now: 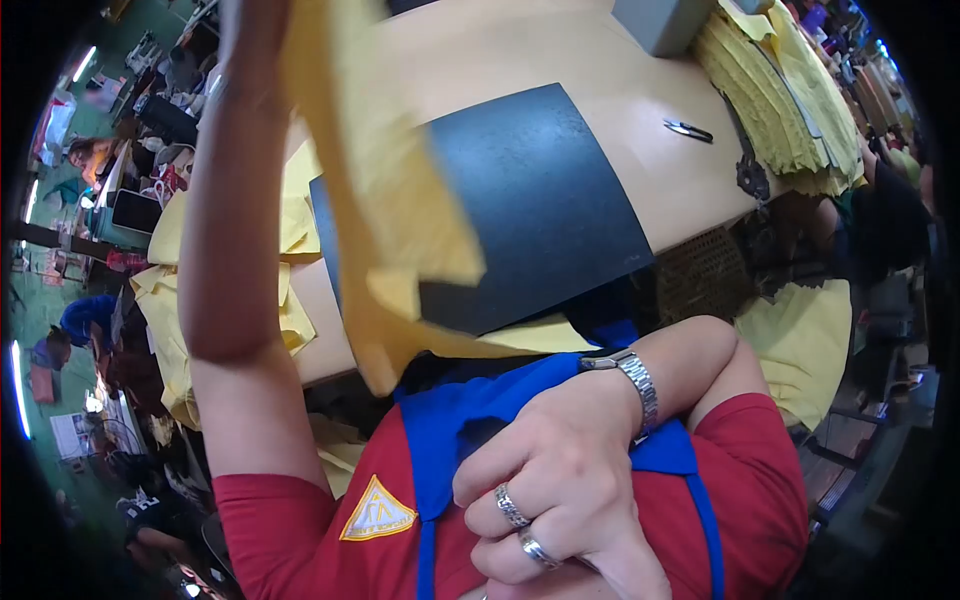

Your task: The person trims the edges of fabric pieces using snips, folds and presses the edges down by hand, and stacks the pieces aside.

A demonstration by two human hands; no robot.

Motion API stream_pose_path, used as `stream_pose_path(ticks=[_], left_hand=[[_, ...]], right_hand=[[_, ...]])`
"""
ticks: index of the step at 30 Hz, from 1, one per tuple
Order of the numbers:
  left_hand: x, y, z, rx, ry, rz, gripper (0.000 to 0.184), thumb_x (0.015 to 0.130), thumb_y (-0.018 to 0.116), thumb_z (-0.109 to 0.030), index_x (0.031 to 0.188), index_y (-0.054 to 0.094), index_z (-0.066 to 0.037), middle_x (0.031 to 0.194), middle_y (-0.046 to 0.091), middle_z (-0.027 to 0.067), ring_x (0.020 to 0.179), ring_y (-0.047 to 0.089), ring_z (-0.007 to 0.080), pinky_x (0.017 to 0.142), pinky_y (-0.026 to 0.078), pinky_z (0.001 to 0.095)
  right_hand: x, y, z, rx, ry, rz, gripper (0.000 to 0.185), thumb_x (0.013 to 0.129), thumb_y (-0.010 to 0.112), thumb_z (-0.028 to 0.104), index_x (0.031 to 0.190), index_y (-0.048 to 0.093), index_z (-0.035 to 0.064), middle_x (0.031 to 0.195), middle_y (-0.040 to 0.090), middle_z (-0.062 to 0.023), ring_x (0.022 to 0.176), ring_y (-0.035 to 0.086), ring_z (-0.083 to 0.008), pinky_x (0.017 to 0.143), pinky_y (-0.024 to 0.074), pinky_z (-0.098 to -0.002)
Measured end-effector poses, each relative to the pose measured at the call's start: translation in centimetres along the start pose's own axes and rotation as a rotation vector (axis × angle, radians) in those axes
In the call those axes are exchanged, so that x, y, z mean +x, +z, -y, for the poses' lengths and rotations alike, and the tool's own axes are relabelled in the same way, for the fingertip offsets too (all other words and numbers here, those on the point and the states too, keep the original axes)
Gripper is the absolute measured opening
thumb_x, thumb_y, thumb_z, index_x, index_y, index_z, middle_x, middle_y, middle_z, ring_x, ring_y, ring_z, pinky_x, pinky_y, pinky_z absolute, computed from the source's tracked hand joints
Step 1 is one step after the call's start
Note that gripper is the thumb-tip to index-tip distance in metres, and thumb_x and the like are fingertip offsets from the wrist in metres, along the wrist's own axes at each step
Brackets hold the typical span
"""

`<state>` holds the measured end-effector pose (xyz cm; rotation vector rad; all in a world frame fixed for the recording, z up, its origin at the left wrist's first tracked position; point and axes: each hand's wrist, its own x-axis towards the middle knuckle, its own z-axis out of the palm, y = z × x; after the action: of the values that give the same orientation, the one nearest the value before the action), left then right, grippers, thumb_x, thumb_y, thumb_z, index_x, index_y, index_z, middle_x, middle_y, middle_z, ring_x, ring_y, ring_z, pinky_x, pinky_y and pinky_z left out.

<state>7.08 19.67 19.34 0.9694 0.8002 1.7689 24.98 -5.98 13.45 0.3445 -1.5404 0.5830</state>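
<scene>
My left arm [235, 240] reaches up along the left side, blurred near the top; its hand lies beyond the top edge. Beside the forearm hangs a long piece of yellow cloth [400, 200], smeared by motion, partly over a dark mat [540, 190]. Bent back in front of my chest, my right hand [565, 480] has curled fingers with two rings, and a metal watch [637, 385] sits on its wrist. Whatever those fingers may hold is hidden.
The light table [480, 50] carries small thread snips [688, 131], a stack of yellow pieces [760, 100] and a grey block [660, 25] at the right. More yellow cloth [160, 310] lies at the left. Other people [90, 320] are in the background.
</scene>
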Motion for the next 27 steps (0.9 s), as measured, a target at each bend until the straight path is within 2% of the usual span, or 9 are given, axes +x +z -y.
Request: stream_pose_path(ticks=[3, 6, 8, 10, 12, 14, 16, 24, 27], left_hand=[[2.6, 3.2, -0.2, -0.079, 0.018, 0.044, 0.037, 0.103, 0.044, -0.023, 0.132, 0.05, 0.0, 0.121, 0.061, 0.0127, 0.111, 0.06, 0.0254, 0.097, 0.048, 0.0389], [2.7, 2.3, -2.8, -0.098, 0.127, -0.005, 0.037, 0.104, 0.042, -0.023, 0.132, 0.05, 0.0, 0.121, 0.061, 0.0127, 0.11, 0.06, 0.0255, 0.097, 0.048, 0.0388], [1.1, -0.1, -3.6, -0.065, 0.179, -0.102, 0.037, 0.105, 0.041, -0.023, 0.132, 0.049, 0.0, 0.121, 0.061, 0.0126, 0.11, 0.06, 0.0255, 0.096, 0.048, 0.0387], [-2.4, -4.6, -2.1, 0.029, 0.162, -0.205, 0.037, 0.105, 0.04, -0.023, 0.132, 0.049, 0.001, 0.121, 0.061, 0.0125, 0.11, 0.06, 0.0255, 0.096, 0.049, 0.0386], [-7.6, -10.0, 2.6, 0.134, 0.112, -0.161, 0.037, 0.106, 0.038, -0.021, 0.135, 0.047, 0.001, 0.129, 0.057, 0.0128, 0.118, 0.056, 0.0248, 0.104, 0.043, 0.0396], [-13.5, -14.4, 6.6, 0.07, -0.229, -0.251, 0.04, 0.106, 0.039, -0.02, 0.14, 0.04, 0.0, 0.138, 0.05, 0.0119, 0.126, 0.05, 0.0238, 0.109, 0.038, 0.0415], [-18.2, -16.5, 8.2, 0.026, -0.411, -0.256, 0.037, 0.104, 0.045, -0.025, 0.135, 0.043, -0.003, 0.137, 0.051, 0.0105, 0.124, 0.052, 0.0232, 0.108, 0.041, 0.0405], [-21.5, -15.9, 8.6, -0.018, -0.685, -0.197, 0.05, 0.094, 0.066, -0.022, 0.134, 0.047, 0.0, 0.131, 0.057, 0.0094, 0.121, 0.055, 0.0218, 0.101, 0.048, 0.0379], [-20.5, -16.1, 9.4, 0.112, -0.718, -0.098, 0.044, 0.09, 0.069, -0.01, 0.13, 0.053, 0.0, 0.125, 0.061, 0.0092, 0.116, 0.059, 0.0199, 0.096, 0.049, 0.0331]], right_hand=[[0.7, -2.0, -0.8, -0.025, -0.032, 0.129, 0.063, 0.093, 0.061, 0.009, 0.144, 0.035, 0.0339, 0.078, 0.058, -0.0032, 0.059, 0.051, -0.0134, 0.058, 0.0468, -0.0283], [0.8, -9.9, -2.2, -0.099, -0.084, 0.373, 0.034, 0.09, 0.067, 0.026, 0.121, 0.055, 0.0178, 0.083, 0.064, -0.0048, 0.066, 0.059, -0.0153, 0.064, 0.0515, -0.0302], [-0.2, -16.2, -1.9, -0.544, 0.1, 0.343, 0.034, 0.091, 0.066, 0.027, 0.12, 0.059, 0.0113, 0.09, 0.066, -0.0074, 0.077, 0.063, -0.0196, 0.072, 0.0533, -0.0328], [-3.8, -23.8, -1.2, -1.351, 0.498, 0.07, 0.044, 0.093, 0.061, 0.017, 0.135, 0.052, 0.0089, 0.102, 0.068, -0.0114, 0.094, 0.068, -0.0269, 0.085, 0.0537, -0.0367], [-8.5, -32.6, -1.2, -1.627, 0.78, 0.221, 0.048, 0.094, 0.056, 0.018, 0.141, 0.047, 0.0127, 0.123, 0.062, -0.0183, 0.119, 0.058, -0.0334, 0.102, 0.0451, -0.0415], [-17.1, -41.2, -0.2, -1.958, 1.025, 0.434, 0.052, 0.096, 0.053, 0.025, 0.146, 0.043, 0.0171, 0.141, 0.049, -0.0216, 0.134, 0.042, -0.0386, 0.112, 0.0351, -0.0457], [-20.5, -43.4, 2.0, -1.805, 1.419, 0.426, 0.053, 0.097, 0.05, 0.029, 0.148, 0.04, 0.018, 0.141, 0.047, -0.0245, 0.132, 0.042, -0.0428, 0.11, 0.0354, -0.0467], [-18.4, -40.5, 1.8, -1.87, 1.356, 0.466, 0.034, 0.095, 0.053, 0.03, 0.113, 0.062, 0.0031, 0.103, 0.063, -0.0244, 0.097, 0.059, -0.0455, 0.086, 0.0469, -0.0538], [-18.6, -42.3, 0.3, -1.941, 1.461, 0.295, 0.033, 0.098, 0.052, 0.031, 0.112, 0.063, 0.0032, 0.085, 0.064, -0.017, 0.082, 0.064, -0.0335, 0.077, 0.0517, -0.0448]])
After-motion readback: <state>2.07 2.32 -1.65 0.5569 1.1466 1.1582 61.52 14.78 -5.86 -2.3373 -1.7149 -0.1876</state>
